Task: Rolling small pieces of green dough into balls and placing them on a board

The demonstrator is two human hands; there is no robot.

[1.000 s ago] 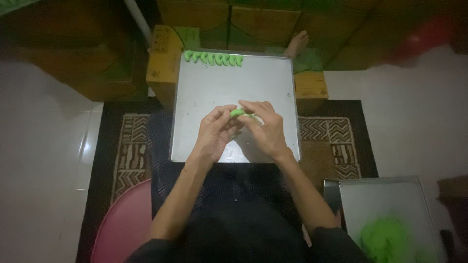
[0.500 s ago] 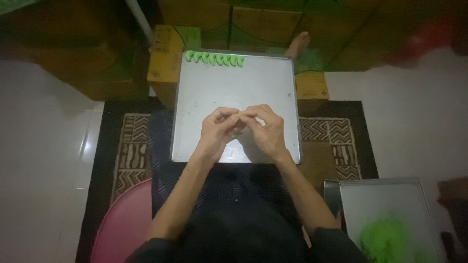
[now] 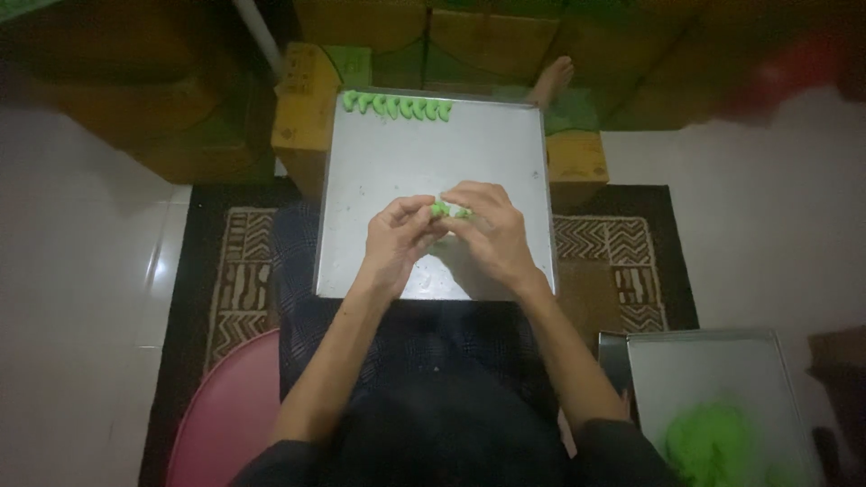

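Rug: dark patterned rug (image 3: 622, 271) with pale geometric bands, lying on the floor under the seated person.
Floor: white glossy tiles (image 3: 81, 298) to either side of the rug.
Boxes: yellow and green cardboard boxes (image 3: 307, 99) stacked along the far edge.
Second tray: metal tray (image 3: 667, 361) at lower right, holding a heap of green dough (image 3: 713, 446).
Basin: pink round basin (image 3: 225, 415) at lower left.
Foot: a bare foot (image 3: 552, 79) beyond the boxes.

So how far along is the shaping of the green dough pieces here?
Early on. One short row of shaped green pieces lines the far edge of the metal tray; most of it is bare. Both hands, left hand and right hand, pinch another small green piece. A mound of green dough waits in the second tray.
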